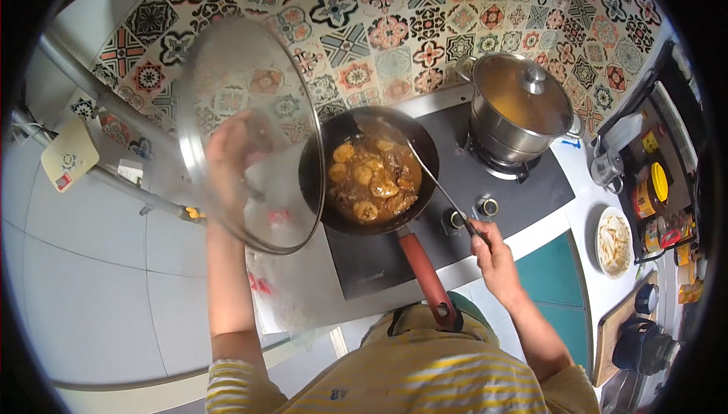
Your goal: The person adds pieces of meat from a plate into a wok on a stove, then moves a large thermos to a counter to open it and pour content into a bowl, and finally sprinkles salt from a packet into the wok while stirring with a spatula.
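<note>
My left hand (232, 144), seen through fogged glass, holds a large steel-rimmed glass lid (278, 67) tilted nearly on edge, left of the frying pan. In my right hand (495, 257) is the dark handle of a metal spatula (435, 179). Its shaft reaches over the pan's right rim, and the blade lies at the back of the food. The dark frying pan (311, 178) sits on the black glass gas hob (375, 266), its red handle (422, 272) pointing at my body. Round pale slices and brown chunks in brown sauce (375, 183) fill the pan.
A lidded steel pot (517, 124) stands on the right burner, behind two control knobs (488, 207). Farther right are a soiled white dish (614, 243), a wooden cutting board (606, 331) and a rack of jars (651, 192). A metal pipe (136, 186) crosses the left side.
</note>
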A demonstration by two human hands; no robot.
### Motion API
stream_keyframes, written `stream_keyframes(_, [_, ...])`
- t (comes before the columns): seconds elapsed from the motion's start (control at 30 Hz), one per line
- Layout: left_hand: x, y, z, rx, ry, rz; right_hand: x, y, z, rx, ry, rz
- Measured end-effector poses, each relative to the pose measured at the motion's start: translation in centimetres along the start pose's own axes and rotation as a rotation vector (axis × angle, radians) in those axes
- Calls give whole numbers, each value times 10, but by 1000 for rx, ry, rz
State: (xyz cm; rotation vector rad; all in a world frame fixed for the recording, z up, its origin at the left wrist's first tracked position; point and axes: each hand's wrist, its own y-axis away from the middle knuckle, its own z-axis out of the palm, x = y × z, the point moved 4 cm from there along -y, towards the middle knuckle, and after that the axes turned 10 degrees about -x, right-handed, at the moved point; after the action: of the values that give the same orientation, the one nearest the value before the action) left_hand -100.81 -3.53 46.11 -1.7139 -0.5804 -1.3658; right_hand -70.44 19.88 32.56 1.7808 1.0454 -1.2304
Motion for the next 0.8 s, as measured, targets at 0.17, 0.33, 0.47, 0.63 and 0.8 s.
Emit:
stream_keyframes(0.17, [5, -30, 16, -132, -423, -36, 9, -10, -10, 4, 240, -168])
stream_keyframes(0.33, [7, -39, 51, -282, -747, 197, 3, -4, -20, -155, -758, 230])
stream_keyframes(0.47, [-10, -34, 90, -480, -1021, 357, 8, 25, -41, 23, -842, 240])
stream_keyframes(0.63, [-76, -24, 107, -683, -1152, 454, 19, 84, -64, 285, -780, 179])
stream_keyframes(0.8, [-114, -11, 120, -823, -1186, 438, 22, 127, -63, 446, -768, 142])
